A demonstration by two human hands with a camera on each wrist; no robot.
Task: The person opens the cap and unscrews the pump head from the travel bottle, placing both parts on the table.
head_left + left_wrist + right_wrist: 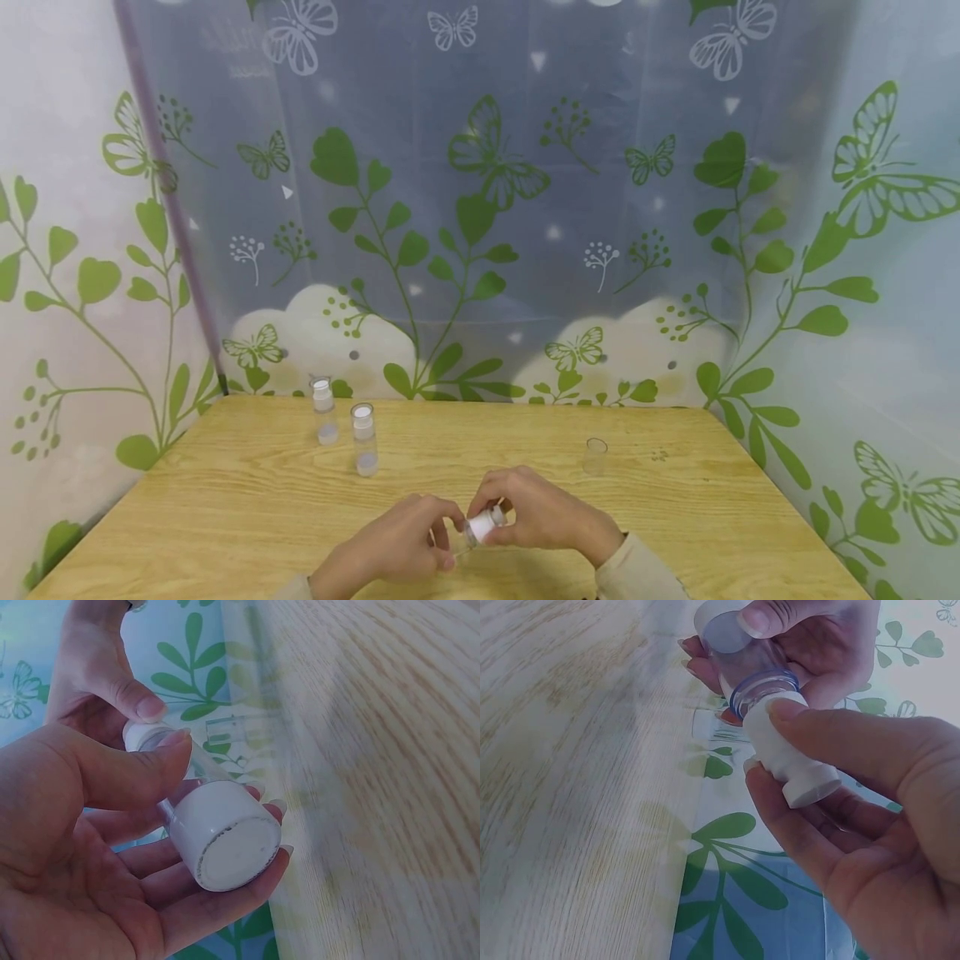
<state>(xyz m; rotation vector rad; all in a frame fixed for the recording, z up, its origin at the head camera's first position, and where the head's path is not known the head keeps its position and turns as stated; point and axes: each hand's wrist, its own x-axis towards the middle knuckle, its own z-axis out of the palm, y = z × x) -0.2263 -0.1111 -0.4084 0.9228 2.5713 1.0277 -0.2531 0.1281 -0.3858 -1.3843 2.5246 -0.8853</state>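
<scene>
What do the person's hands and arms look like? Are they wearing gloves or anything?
No gloves! The left hand and right hand are bare, and no rings show. The nails have pale tips. Light beige sleeves cover the arms, ending near the wrists.

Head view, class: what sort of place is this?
Probably a screened-off work space: a yellow wood-grain table, blue-grey and pale sheets printed with green leaves behind and beside it, and two clear, white-topped cylindrical bottles on it.
</scene>
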